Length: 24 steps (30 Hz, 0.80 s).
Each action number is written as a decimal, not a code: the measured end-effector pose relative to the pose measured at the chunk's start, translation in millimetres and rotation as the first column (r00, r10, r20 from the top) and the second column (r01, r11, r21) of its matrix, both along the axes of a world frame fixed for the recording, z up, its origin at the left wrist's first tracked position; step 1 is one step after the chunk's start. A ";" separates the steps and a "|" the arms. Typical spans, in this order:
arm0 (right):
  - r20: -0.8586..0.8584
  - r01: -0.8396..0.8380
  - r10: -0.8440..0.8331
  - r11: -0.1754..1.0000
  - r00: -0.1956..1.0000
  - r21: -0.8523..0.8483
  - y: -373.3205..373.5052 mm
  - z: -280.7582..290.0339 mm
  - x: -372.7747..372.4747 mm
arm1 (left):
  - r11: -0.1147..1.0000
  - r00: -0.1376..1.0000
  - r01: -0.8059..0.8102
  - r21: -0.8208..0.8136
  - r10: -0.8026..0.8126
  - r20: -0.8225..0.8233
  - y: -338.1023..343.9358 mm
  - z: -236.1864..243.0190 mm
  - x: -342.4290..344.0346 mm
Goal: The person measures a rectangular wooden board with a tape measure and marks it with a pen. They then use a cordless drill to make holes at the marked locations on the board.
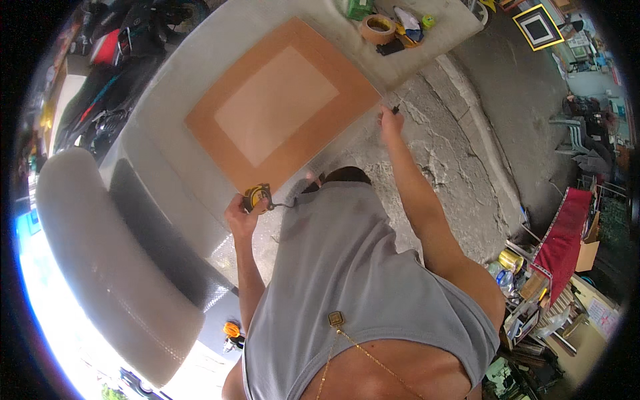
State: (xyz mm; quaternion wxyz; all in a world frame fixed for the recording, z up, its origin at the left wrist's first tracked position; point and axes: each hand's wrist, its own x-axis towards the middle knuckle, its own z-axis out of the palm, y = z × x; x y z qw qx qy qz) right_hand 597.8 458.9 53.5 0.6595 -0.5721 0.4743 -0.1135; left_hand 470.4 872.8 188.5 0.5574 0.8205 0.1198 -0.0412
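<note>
A brown rectangular board (209,127) with a paler rectangle in its middle lies on a grey-covered table (170,93). At the board's lower corner, my left hand (241,215) grips a yellow-and-black tape measure (257,196) with a dark wrist loop. My right hand (391,124) is closed at the board's right corner, with a small black object (395,109) at its fingertips; I cannot make out exactly what it is. A thin pale line runs along the board's edge between my hands; whether it is the tape's blade is unclear.
Masking tape (377,28), a green box (360,8) and small items sit at the table's far right. A large bubble-wrap roll (113,260) lies on the left, beyond it a motorcycle (100,80). Cracked concrete floor (453,153) and clutter around a red cloth (560,240) are at right.
</note>
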 end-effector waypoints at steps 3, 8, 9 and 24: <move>-0.064 -0.336 0.331 0.935 0.941 -0.115 24.6 21.7 -13.5 | 0.930 0.978 0.193 0.314 -0.208 0.015 -5.3 21.6 36.8; 0.252 -0.752 0.737 0.490 0.628 0.441 104.3 97.6 -29.2 | 0.742 0.795 0.406 0.533 -0.575 0.195 -82.5 52.3 95.0; 0.268 -0.723 0.711 0.470 0.650 0.506 106.6 102.2 -29.5 | 0.727 0.760 0.419 0.544 -0.609 0.228 -102.6 58.6 101.5; 0.153 -0.937 0.927 0.326 0.343 0.128 -0.2 77.9 21.0 | 0.555 0.783 0.518 0.651 -0.614 -0.099 -153.0 9.5 89.2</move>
